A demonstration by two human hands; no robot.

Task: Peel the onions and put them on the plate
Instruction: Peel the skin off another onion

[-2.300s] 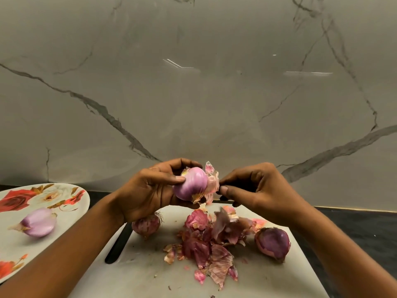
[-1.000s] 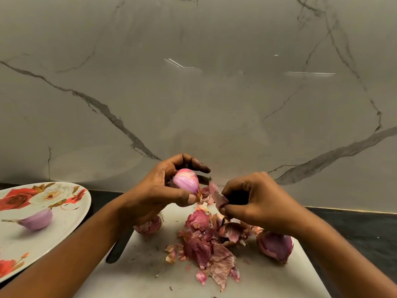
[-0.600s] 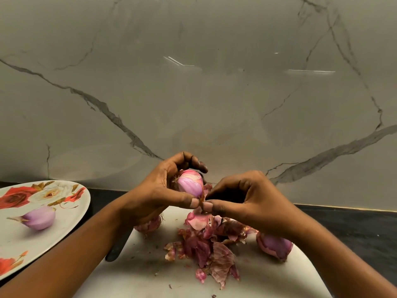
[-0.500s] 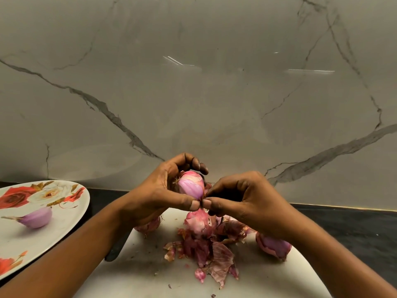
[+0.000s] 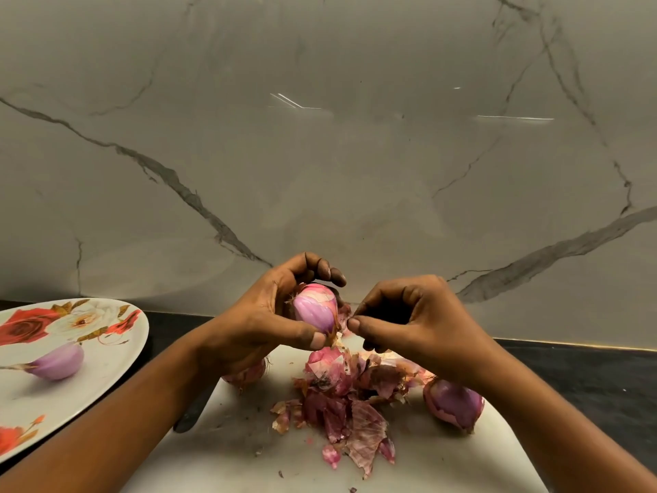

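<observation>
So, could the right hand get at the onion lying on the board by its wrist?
Probably yes: the board onion lies uncovered just below the wrist, with nothing between. But the right hand is busy pinching skin on the held onion.

Counter [image 5: 586,378]: dark, runs along marble wall [image 5: 320,172].
Board [image 5: 444,457]: white, flat on counter, centre.
Plate [image 5: 117,354]: floral, on counter, left of board.
On board: peel pile [image 5: 341,396] mid; onion w/ skin [image 5: 453,403] right; 2nd onion [image 5: 245,373] left, partly hidden; dark handle [image 5: 188,419] at left edge.
On plate: 1 peeled onion [image 5: 58,361].
</observation>
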